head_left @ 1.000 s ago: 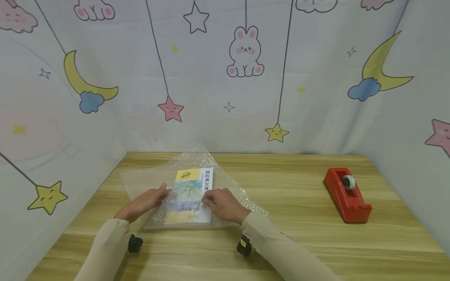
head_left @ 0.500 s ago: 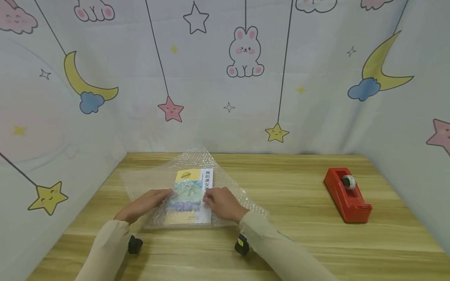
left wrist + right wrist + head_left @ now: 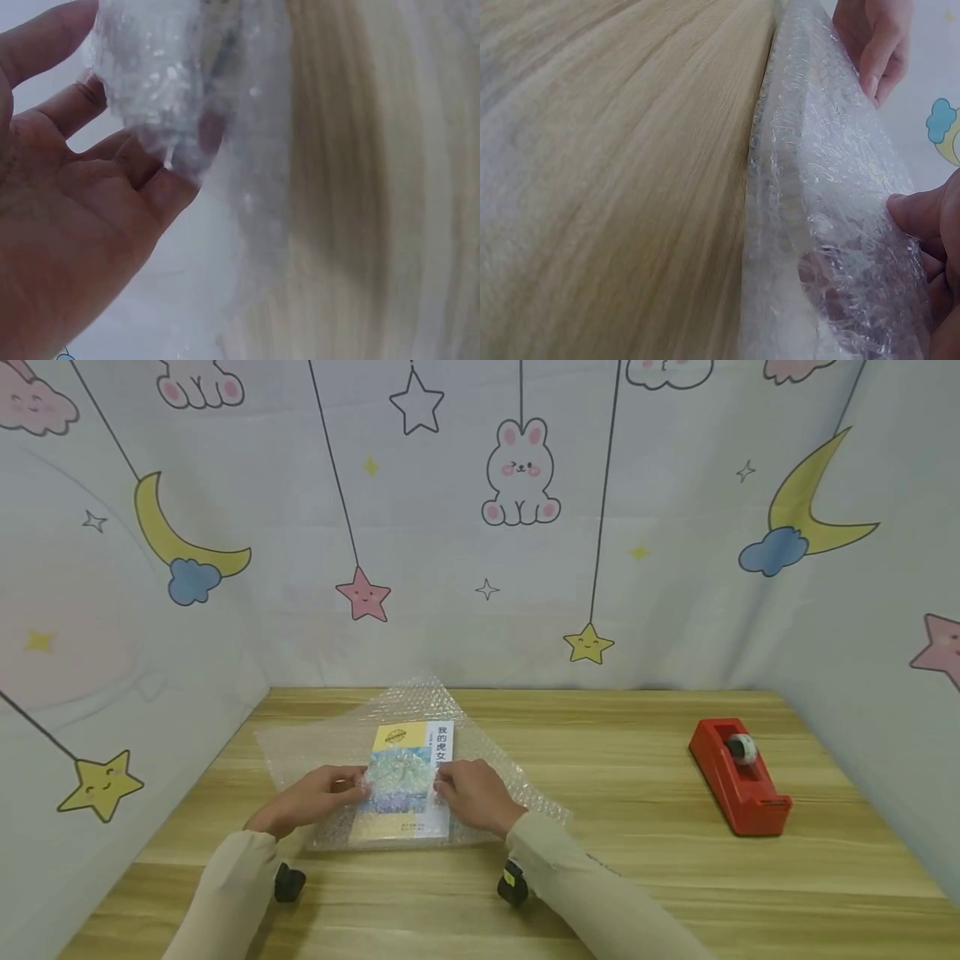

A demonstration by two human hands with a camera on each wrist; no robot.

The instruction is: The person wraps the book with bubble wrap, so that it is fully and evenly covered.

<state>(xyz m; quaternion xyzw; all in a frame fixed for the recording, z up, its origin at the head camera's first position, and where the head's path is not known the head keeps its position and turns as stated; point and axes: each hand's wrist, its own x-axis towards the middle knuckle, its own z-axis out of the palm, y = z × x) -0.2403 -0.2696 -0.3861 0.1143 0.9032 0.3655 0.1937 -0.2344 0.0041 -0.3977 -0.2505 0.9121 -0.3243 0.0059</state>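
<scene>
Left hand (image 3: 311,795) shifts: thumb now shows below its fingers, loosely gripping the bubble wrap (image 3: 322,739). Right hand (image 3: 477,795) pinches it opposite; the book (image 3: 401,768) lies in it, between both. We judge wrapping in hand; next move, we think, calls for steady tension.

White printed cloth (image 3: 450,502) fills the top of the frame; a red tape dispenser (image 3: 750,797) (white roll (image 3: 744,749) inside) sits mid-right.
</scene>
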